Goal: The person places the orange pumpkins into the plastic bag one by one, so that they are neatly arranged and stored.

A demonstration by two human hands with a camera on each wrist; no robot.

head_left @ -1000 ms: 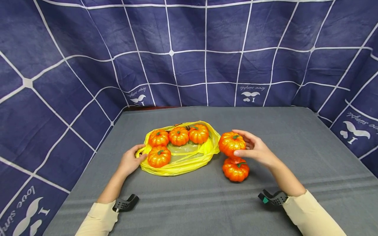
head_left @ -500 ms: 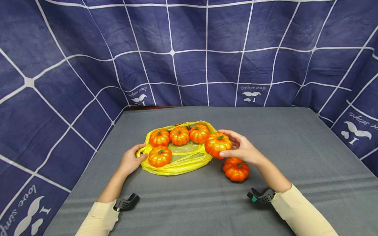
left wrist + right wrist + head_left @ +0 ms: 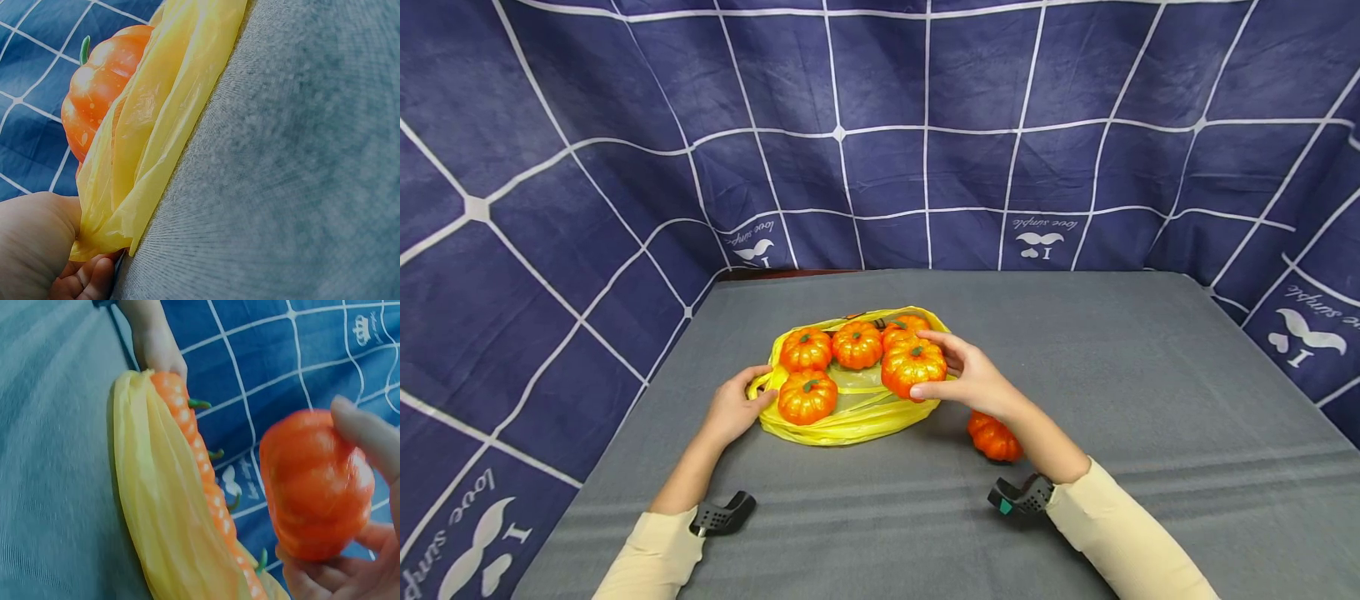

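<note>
A small orange pumpkin (image 3: pixel 913 369) with a green stem is held in my right hand (image 3: pixel 967 379), thumb on the near side and fingers on the far side. It is over the right end of a yellow plastic bag (image 3: pixel 857 427), and the right wrist view shows this pumpkin (image 3: pixel 315 484) raised apart from the bag. My left hand (image 3: pixel 733 407) pinches the bag's left edge; the left wrist view shows the thumb and curled fingers on the gathered plastic (image 3: pixel 140 162). Several more pumpkins (image 3: pixel 807 397) sit in the bag; the held one partly covers the back right one (image 3: pixel 904 323).
Another pumpkin (image 3: pixel 992 437) lies on the grey cloth-covered table (image 3: pixel 880 517), right of the bag, partly behind my right forearm. A blue curtain with white lines (image 3: pixel 880 167) stands along the back and sides. A dark wrist mount (image 3: pixel 1022 495) sits on each forearm.
My right hand has carried the pumpkin leftward, from above the loose pumpkin to over the bag's right end. My left hand stays on the bag's edge.
</note>
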